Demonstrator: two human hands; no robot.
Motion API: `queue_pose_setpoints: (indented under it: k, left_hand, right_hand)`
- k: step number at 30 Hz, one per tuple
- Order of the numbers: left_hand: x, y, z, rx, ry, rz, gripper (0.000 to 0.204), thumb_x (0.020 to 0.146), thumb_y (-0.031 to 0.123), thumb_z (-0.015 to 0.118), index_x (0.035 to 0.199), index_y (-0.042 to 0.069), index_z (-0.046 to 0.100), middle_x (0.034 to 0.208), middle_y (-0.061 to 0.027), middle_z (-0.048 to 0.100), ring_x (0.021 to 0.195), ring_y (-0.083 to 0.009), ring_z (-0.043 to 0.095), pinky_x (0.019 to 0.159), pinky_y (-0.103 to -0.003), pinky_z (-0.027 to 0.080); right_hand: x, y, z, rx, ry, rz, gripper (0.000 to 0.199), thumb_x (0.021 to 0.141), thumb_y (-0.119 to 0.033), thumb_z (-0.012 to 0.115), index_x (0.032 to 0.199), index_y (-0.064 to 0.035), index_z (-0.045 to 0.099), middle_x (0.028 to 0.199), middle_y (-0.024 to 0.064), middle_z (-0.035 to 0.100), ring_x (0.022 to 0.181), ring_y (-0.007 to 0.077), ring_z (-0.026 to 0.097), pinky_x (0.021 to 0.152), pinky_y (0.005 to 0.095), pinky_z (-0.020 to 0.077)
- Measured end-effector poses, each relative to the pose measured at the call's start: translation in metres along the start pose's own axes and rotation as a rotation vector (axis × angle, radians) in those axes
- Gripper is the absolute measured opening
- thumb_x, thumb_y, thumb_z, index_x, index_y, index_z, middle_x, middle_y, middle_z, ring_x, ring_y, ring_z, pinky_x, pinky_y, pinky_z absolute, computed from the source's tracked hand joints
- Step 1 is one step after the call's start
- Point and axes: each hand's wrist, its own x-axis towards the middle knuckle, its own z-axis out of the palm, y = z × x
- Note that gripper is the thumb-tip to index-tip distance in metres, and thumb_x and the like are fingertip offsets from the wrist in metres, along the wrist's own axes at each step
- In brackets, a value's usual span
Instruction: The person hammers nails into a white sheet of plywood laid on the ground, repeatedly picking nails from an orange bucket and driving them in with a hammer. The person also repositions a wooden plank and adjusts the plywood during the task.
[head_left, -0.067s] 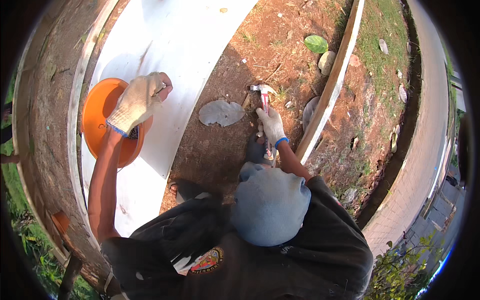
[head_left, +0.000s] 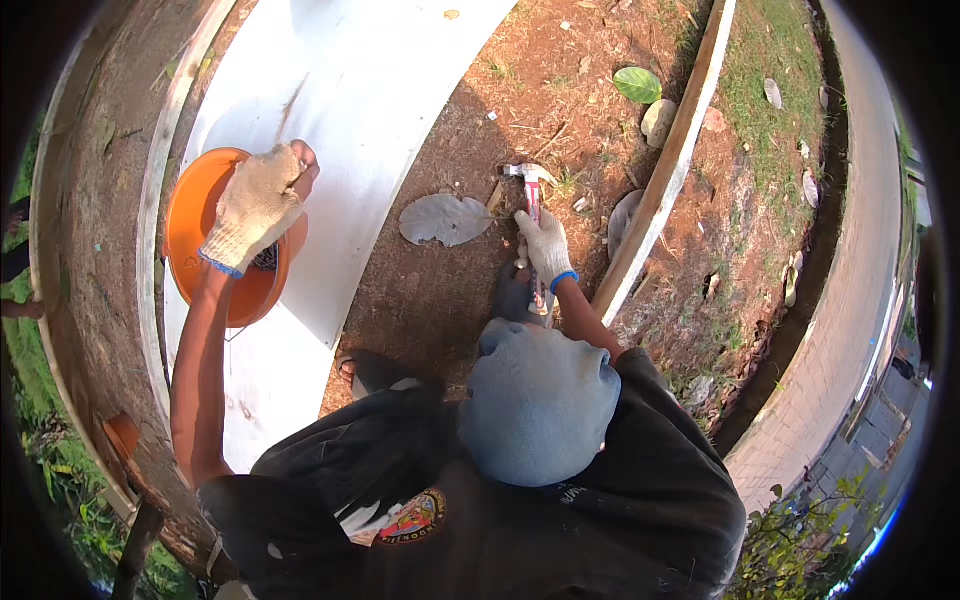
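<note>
Over the orange bucket (head_left: 183,235) on the left is my left hand (head_left: 258,205), in a cream knitted glove with a blue cuff. Its fingers are curled together, thumb side up, and whatever they hold is hidden. Behind the wrist, thin dark pieces that look like nails (head_left: 268,257) lie in the bucket. My right hand (head_left: 543,246), gloved alike, is wrapped round the handle of a claw hammer (head_left: 533,195). The hammer's metal head points away from me, above reddish soil.
Under the bucket runs a long white board (head_left: 350,110). A wooden plank (head_left: 665,180) stands along the right, with another plank (head_left: 150,210) at the left. A large grey dry leaf (head_left: 445,220) lies between my hands. Past a narrow ditch (head_left: 800,320) is a paved path (head_left: 850,250).
My left hand has shifted slightly left and nearer to me over the bucket. My right hand keeps its hold on the hammer.
</note>
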Motion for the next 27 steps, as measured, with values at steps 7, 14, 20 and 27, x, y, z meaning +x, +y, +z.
queue_pose_setpoints:
  k: [7, 14, 20, 27]
  left_hand:
    - [-0.132, -0.217, 0.091, -0.263, 0.074, -0.503, 0.029, 0.090, 0.025, 0.076, 0.105, 0.002, 0.064, 0.096, -0.0176, 0.071, 0.098, -0.0375, 0.071, 0.083, -0.047, 0.056]
    - [-0.058, -0.141, 0.095, 0.279, -0.155, -0.532, 0.036, 0.082, 0.027, 0.082, 0.108, 0.004, 0.072, 0.110, -0.0236, 0.072, 0.109, -0.0404, 0.070, 0.094, -0.051, 0.057]
    - [-0.070, -0.160, 0.105, 0.086, -0.023, -0.527, 0.028, 0.084, 0.022, 0.076, 0.103, 0.001, 0.074, 0.102, -0.0234, 0.075, 0.099, -0.0357, 0.074, 0.086, -0.047, 0.059]
    - [-0.077, -0.151, 0.079, -0.363, -0.044, -0.833, 0.026, 0.086, 0.010, 0.062, 0.106, -0.002, 0.071, 0.101, -0.0193, 0.073, 0.094, -0.0297, 0.074, 0.084, -0.040, 0.059]
  right_hand:
    - [0.013, -0.009, 0.003, 0.083, -0.101, 0.024, 0.024, 0.102, -0.030, 0.064, 0.098, -0.0094, 0.052, 0.073, 0.0009, 0.053, 0.053, 0.0119, 0.054, 0.042, 0.0313, 0.0481]
    - [0.013, -0.018, -0.011, 0.189, -0.150, 0.102, 0.022, 0.101, -0.026, 0.068, 0.104, -0.0128, 0.052, 0.073, 0.0018, 0.054, 0.051, 0.0117, 0.052, 0.038, 0.0288, 0.0473]
    - [0.013, -0.020, -0.011, 0.180, -0.147, 0.092, 0.021, 0.101, -0.024, 0.067, 0.104, -0.0116, 0.051, 0.071, 0.0018, 0.054, 0.050, 0.0118, 0.053, 0.038, 0.0288, 0.0472]
    - [0.018, -0.016, -0.018, 0.174, -0.201, 0.093, 0.021, 0.100, -0.026, 0.068, 0.106, -0.0114, 0.054, 0.074, 0.0014, 0.056, 0.054, 0.0125, 0.057, 0.043, 0.0301, 0.0539]
